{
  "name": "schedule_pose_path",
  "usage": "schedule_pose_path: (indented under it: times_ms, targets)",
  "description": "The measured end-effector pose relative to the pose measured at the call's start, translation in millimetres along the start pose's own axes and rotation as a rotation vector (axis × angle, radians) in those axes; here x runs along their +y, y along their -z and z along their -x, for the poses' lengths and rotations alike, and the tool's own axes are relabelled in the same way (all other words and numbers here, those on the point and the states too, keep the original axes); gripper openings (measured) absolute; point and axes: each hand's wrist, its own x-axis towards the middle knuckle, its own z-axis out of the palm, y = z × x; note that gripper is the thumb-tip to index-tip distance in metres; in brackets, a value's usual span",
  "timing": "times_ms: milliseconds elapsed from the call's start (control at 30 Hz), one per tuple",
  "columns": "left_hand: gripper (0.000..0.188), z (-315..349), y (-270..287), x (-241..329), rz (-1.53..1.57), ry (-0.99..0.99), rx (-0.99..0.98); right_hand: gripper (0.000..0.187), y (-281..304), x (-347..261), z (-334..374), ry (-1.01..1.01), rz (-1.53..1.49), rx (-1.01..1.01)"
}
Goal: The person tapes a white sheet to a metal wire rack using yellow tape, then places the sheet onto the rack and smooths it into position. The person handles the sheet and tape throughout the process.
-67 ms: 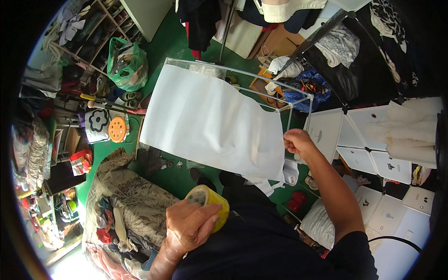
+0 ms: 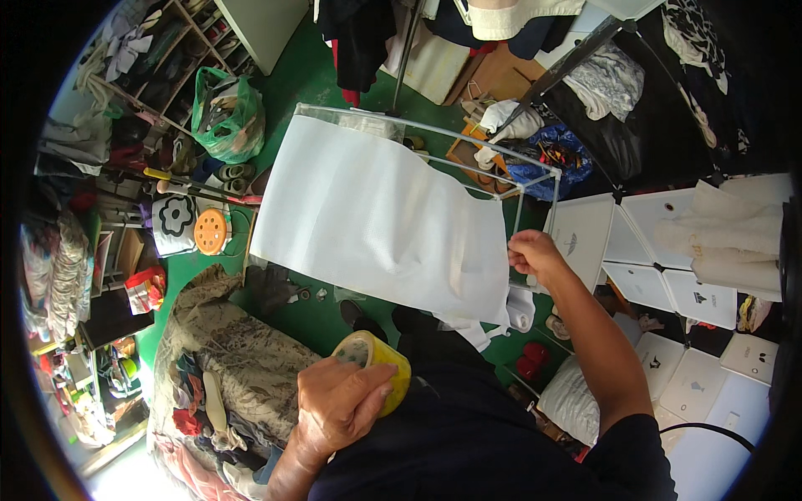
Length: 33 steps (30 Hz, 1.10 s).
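Barely any mvmt vs prev: L hand [image 2: 341, 404] grips tape roll [image 2: 402, 367], R hand [image 2: 535, 253] by sheet [image 2: 376, 213], grip unclear.

Dark short-sleeved top [image 2: 451, 426] here — right sleeve [image 2: 631, 455] ends way back from the right hand [image 2: 536, 253] — plus dark footwear [image 2: 368, 323] peeking out past the left hand [image 2: 341, 401].

No legible text; dark emblems [image 2: 700, 297] on white panels [image 2: 632, 279]

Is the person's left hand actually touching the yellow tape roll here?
Touching. The head view shows the left hand closed over the lower part of the yellow tape roll, with no gap visible between them.
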Motion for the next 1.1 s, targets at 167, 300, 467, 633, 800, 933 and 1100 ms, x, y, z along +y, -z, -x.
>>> schedule_pose_path:
  times_ms: [167, 300, 467, 633, 800, 933, 1100]
  targets:
    - [0.015, -1, 0, 7, 0.078, 0.13, 0.036, 0.025, 8, -2, 7, 0.536, 0.753, 0.283]
    - [0.015, -6, 0, 8, 0.141, 0.276, 0.042, 0.027, -24, -49, 86, 0.516, 0.36, -0.163]
    - [0.014, -11, -4, 8, 0.125, 0.307, 0.037, 0.058, -77, -102, 216, 0.865, 0.348, -0.791]
    - [0.019, -20, -2, 12, 0.089, 0.233, -0.032, 0.025, -101, -91, 236, 1.126, 0.412, -0.586]
    - [0.033, -18, -4, 10, 0.142, 0.163, -0.063, 0.014, -96, -90, 239, 1.215, 0.374, -0.519]
    - [0.037, -19, 0, 12, 0.124, 0.118, -0.073, 0.015, -91, -98, 250, 1.079, 0.362, -0.574]
    - [0.035, -27, -4, 10, 0.082, 0.097, -0.103, 0.012, -88, -89, 236, 1.134, 0.435, -0.54]
